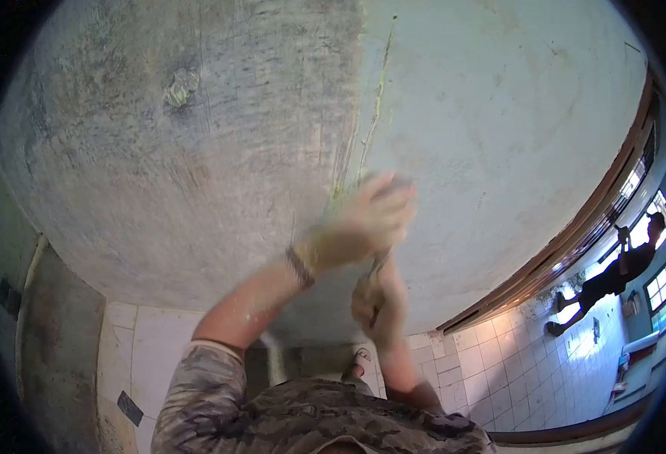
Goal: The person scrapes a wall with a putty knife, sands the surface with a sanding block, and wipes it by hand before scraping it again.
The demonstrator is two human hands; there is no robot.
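Note:
In front of me stands a wall, with a rough, grey, bared surface [197,151] on the left and pale green paint [484,151] on the right. My left hand [363,219], a dark band at its wrist, is closed up against the paint's edge, its fingers blurred around something dark. Below it, my right hand [378,306] grips the handle of a tool with a thin shaft [380,263], which runs up towards the left hand. The tool's working end is hidden by the left hand. A long scratched crack [378,98] rises above the hands.
White floor tiles [499,363] lie below, with my foot [361,359] near the wall's base. At the far right another person [624,268] stands with raised arms by bright windows. A brown wooden frame [560,242] edges the wall on the right.

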